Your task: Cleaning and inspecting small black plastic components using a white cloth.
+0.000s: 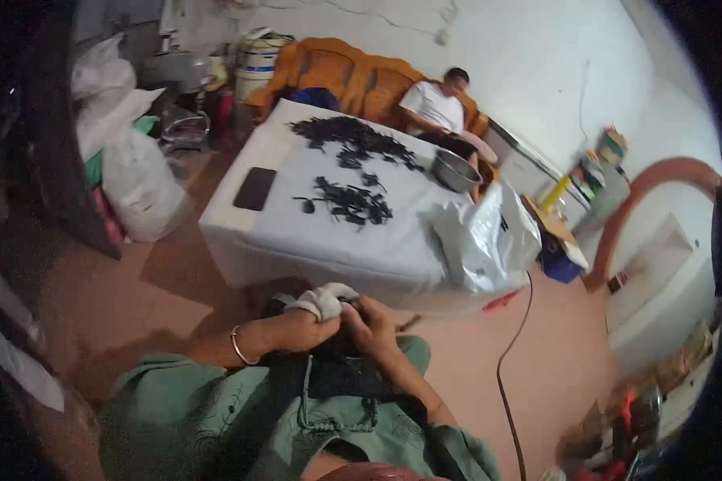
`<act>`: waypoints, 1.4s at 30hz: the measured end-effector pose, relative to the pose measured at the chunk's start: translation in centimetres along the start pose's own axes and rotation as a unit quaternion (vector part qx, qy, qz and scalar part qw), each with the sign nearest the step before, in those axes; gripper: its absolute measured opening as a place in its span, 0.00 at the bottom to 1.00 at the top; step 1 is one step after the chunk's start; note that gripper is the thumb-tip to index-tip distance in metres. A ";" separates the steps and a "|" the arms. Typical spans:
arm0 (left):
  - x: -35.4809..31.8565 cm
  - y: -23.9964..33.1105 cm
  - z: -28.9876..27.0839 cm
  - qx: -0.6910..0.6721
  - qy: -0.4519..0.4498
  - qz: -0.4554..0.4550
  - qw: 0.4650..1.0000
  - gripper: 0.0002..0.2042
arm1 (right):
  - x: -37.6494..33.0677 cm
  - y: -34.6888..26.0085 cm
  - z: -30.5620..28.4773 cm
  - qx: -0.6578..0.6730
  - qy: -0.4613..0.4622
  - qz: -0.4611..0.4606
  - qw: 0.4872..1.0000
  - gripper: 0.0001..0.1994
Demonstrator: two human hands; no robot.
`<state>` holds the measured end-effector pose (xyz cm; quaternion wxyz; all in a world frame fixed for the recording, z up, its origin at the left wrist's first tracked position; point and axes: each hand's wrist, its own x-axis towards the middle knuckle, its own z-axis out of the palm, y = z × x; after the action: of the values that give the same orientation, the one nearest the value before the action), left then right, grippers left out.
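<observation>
Head view, left hand (pixel 306 331) clasping bunched pale cloth (pixel 322 301) near white table (pixel 317 260), left fingertips hidden, right hand (pixel 372 329) against cloth, can't tell whether it pinches anything, dark cable (pixel 499 365) cut off by lower edge.

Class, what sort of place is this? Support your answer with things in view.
Probably a home's sitting room doubling as a workspace: a wooden bench, a white-covered table strewn with small black pieces, and bulging white sacks on the floor.
</observation>
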<state>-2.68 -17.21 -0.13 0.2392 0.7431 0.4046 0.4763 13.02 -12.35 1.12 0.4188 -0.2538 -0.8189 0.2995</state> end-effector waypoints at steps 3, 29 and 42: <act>0.6 1.1 -0.1 -0.052 0.025 -0.075 0.996 0.10 | -0.2 0.1 -0.4 0.026 -0.041 0.020 0.999 0.09; 3.2 -10.9 2.9 0.109 -0.139 -0.128 0.976 0.24 | 10.1 11.7 -2.5 -0.274 -0.005 0.148 0.950 0.09; 2.8 -10.3 0.6 -0.188 -0.019 -0.186 0.964 0.11 | 14.0 17.2 -0.4 -0.328 -0.065 0.097 0.937 0.08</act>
<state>-5.37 -9.11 -6.60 0.4663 0.6054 0.4345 0.4768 8.86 9.03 -3.35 0.2270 -0.4350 -0.8686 0.0689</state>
